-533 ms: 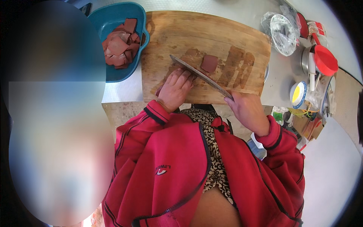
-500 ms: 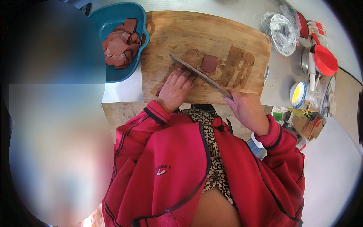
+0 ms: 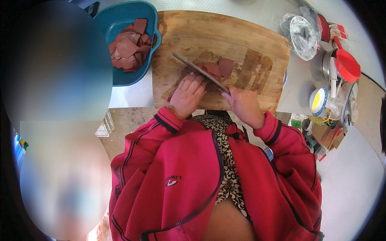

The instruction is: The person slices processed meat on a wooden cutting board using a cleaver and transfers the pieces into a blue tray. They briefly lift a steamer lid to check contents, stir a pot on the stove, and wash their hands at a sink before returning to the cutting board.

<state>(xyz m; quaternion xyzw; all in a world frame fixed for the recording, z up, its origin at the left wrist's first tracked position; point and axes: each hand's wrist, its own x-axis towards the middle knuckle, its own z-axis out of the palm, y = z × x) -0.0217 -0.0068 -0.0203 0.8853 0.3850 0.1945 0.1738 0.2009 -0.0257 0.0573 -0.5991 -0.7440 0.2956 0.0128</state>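
A wooden cutting board [image 3: 193,32] lies in front of me. My right hand [image 3: 244,105] is closed round the handle of a kitchen knife [image 3: 198,70], whose blade points to the far left, edge down. My left hand [image 3: 187,93] presses with bent fingers, close to the blade, on a reddish-brown block that looks like blood curd [image 3: 171,97]; most of it is hidden under the hand. Just right of the blade lies a flat brown slice [image 3: 211,69], touching a squarish slice [image 3: 226,67]. More brown slabs [image 3: 126,48] are heaped in a blue-green plastic tub [image 3: 156,42] at the far left.
Along the right stand a bowl with something yellow [image 3: 317,100], a red plastic ladle or scoop [image 3: 348,66], a white-handled utensil [image 3: 333,76] and a plastic-wrapped dish [image 3: 303,38]. The board's near edge [image 3: 265,110] faces my body. Wet stains mark the wood.
My right hand has moved left with the knife. A second slice now shows between the blade and the squarish slice, which sits slightly farther right. My left hand stays nearly in place.
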